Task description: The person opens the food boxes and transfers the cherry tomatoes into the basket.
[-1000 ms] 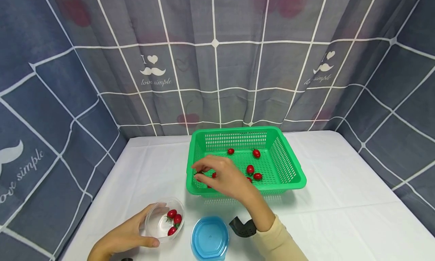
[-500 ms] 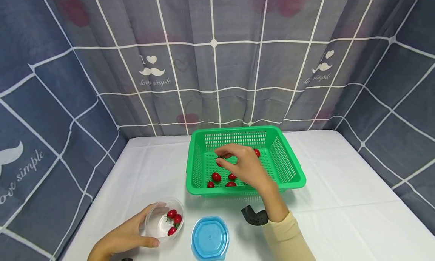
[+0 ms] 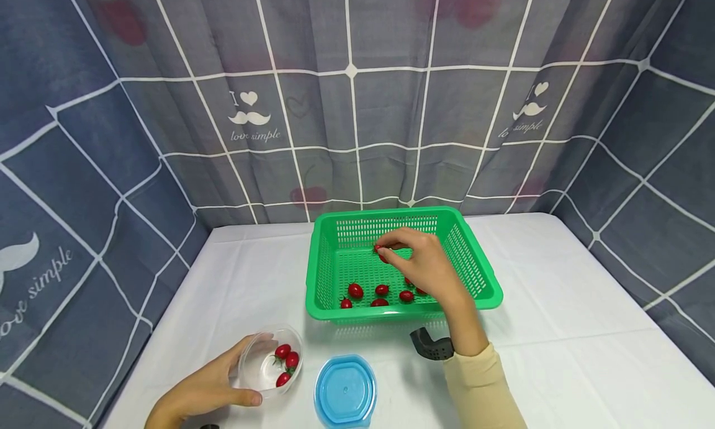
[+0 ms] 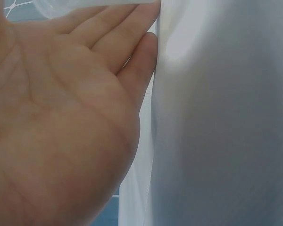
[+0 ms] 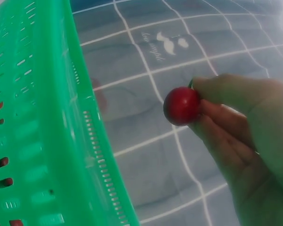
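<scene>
In the head view my right hand (image 3: 420, 262) is over the green plastic basket (image 3: 480, 280), pinching a red cherry tomato (image 5: 182, 106) between thumb and fingertips. The right wrist view shows that tomato round and shiny, with a bit of green stem at the thumb. Several more cherry tomatoes (image 3: 355, 291) lie on the basket floor, some partly behind the hand. At lower left, my left hand (image 3: 209, 382) holds a clear plastic container (image 3: 258, 370), thumb at the near side and fingers along the far side. Three cherry tomatoes (image 3: 292, 359) lie inside it.
A blue lid (image 3: 345, 392) lies on the white tablecloth (image 3: 558, 305) between the container and my right forearm. A black curved strap piece (image 3: 431, 345) juts from the right wrist. Grey-blue checked curtains (image 3: 385, 112) enclose the table at the back and both sides.
My right hand has moved rightward and farther back over the basket, pinching a tomato. Tomatoes at the basket's front left now show uncovered. The left hand and container have stayed put.
</scene>
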Demonstrator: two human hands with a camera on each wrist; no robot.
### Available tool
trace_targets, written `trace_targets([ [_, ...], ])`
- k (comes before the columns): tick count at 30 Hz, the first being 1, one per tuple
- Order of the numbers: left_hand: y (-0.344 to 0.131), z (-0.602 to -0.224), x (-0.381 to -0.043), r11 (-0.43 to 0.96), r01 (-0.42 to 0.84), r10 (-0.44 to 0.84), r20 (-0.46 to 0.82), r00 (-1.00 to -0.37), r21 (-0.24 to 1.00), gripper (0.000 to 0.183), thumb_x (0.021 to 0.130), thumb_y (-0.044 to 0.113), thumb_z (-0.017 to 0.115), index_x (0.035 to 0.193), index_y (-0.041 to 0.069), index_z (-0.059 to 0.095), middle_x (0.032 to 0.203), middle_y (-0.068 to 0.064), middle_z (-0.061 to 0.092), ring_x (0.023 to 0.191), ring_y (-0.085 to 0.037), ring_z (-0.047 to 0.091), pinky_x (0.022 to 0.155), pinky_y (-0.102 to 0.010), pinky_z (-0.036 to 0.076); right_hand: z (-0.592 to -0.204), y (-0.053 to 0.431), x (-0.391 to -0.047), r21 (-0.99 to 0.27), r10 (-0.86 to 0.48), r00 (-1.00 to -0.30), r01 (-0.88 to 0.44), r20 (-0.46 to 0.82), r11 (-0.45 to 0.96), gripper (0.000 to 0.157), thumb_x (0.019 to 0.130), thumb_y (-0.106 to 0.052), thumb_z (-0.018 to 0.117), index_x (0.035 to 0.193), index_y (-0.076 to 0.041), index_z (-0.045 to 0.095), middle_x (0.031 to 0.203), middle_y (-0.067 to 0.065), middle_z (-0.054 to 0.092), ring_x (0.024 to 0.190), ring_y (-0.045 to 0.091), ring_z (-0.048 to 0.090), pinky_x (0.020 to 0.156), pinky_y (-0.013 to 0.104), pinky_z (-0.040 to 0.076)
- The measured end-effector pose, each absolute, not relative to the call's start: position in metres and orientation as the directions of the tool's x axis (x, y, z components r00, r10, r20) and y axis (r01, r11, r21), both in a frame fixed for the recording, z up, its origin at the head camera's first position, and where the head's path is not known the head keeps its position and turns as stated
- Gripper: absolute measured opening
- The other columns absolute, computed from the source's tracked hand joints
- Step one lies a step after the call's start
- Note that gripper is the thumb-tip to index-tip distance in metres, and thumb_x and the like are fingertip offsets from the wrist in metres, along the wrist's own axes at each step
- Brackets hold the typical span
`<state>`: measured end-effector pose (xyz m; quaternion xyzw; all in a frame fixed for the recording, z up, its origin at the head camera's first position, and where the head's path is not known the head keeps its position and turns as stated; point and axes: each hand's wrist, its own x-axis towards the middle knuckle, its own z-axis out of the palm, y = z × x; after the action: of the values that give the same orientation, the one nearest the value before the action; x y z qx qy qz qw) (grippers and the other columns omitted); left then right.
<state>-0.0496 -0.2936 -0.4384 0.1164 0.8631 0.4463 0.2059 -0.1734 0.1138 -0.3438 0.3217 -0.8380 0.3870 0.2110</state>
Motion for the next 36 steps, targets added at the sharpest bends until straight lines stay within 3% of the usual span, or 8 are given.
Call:
trace_targets([
  [5, -0.294, -0.44, -0.049, 0.574, 0.052, 0.4, -0.224, -0.889, 0.817, 0.094, 0.083, 0.025, 0.087, 0.159, 0.011, 0.033, 0.158, -0.007, 0.045, 0.132, 0.009, 0.034, 0.113, -0.073, 0.029, -0.346, 0.114, -0.174, -0.522, -0.383, -0.716, -0.692, 0.583, 0.498, 0.011, 0.093, -0.013, 0.078, 0.104, -0.014, 0.079, 0.101, -0.003, 0.077, 0.097, 0.013, 0.071, 0.085, 0.038, 0.06],
  [21, -0.294, -0.441, -0.049, 0.571, 0.085, 0.412, -0.196, -0.89, 0.817, 0.093, 0.083, 0.024, 0.087, 0.159, 0.014, 0.034, 0.157, -0.008, 0.046, 0.132, 0.011, 0.035, 0.11, -0.078, 0.029, -0.347, 0.085, -0.162, -0.507, -0.488, -0.695, -0.719, 0.528, 0.475, 0.016, 0.093, -0.011, 0.078, 0.109, -0.012, 0.077, 0.106, 0.0, 0.076, 0.094, 0.016, 0.071, 0.084, 0.031, 0.06],
  [23, -0.295, -0.441, -0.049, 0.577, 0.095, 0.415, -0.191, -0.89, 0.811, 0.093, 0.083, 0.024, 0.086, 0.159, 0.015, 0.034, 0.157, -0.006, 0.046, 0.132, 0.011, 0.035, 0.113, -0.068, 0.035, -0.348, 0.077, -0.159, -0.494, -0.524, -0.673, -0.739, 0.522, 0.458, 0.016, 0.092, -0.01, 0.078, 0.109, -0.011, 0.077, 0.106, 0.002, 0.076, 0.095, 0.017, 0.071, 0.084, 0.032, 0.06],
  [25, -0.295, -0.441, -0.048, 0.575, 0.102, 0.419, -0.185, -0.889, 0.812, 0.092, 0.083, 0.024, 0.086, 0.158, 0.016, 0.035, 0.156, -0.004, 0.047, 0.133, 0.01, 0.035, 0.115, -0.049, 0.039, -0.348, 0.068, -0.155, -0.479, -0.561, -0.649, -0.76, 0.514, 0.439, 0.017, 0.093, -0.011, 0.078, 0.11, -0.011, 0.077, 0.106, 0.002, 0.076, 0.098, 0.018, 0.072, 0.086, 0.033, 0.06],
  [28, -0.296, -0.441, -0.048, 0.573, 0.101, 0.418, -0.184, -0.89, 0.813, 0.09, 0.083, 0.024, 0.086, 0.158, 0.017, 0.036, 0.156, -0.002, 0.047, 0.134, 0.009, 0.035, 0.108, -0.024, 0.038, -0.349, 0.054, -0.149, -0.474, -0.62, -0.617, -0.781, 0.485, 0.407, 0.018, 0.093, -0.011, 0.077, 0.11, -0.01, 0.077, 0.106, 0.002, 0.076, 0.099, 0.018, 0.071, 0.087, 0.035, 0.061],
  [36, -0.297, -0.442, -0.048, 0.549, 0.089, 0.426, -0.187, -0.885, 0.831, 0.09, 0.085, 0.023, 0.085, 0.159, 0.016, 0.035, 0.156, -0.003, 0.047, 0.133, 0.009, 0.036, 0.104, -0.016, 0.036, -0.352, 0.022, -0.129, -0.459, -0.74, -0.569, -0.798, 0.359, 0.391, 0.019, 0.096, -0.018, 0.075, 0.115, -0.013, 0.077, 0.111, -0.001, 0.076, 0.102, 0.012, 0.07, 0.085, 0.016, 0.055],
])
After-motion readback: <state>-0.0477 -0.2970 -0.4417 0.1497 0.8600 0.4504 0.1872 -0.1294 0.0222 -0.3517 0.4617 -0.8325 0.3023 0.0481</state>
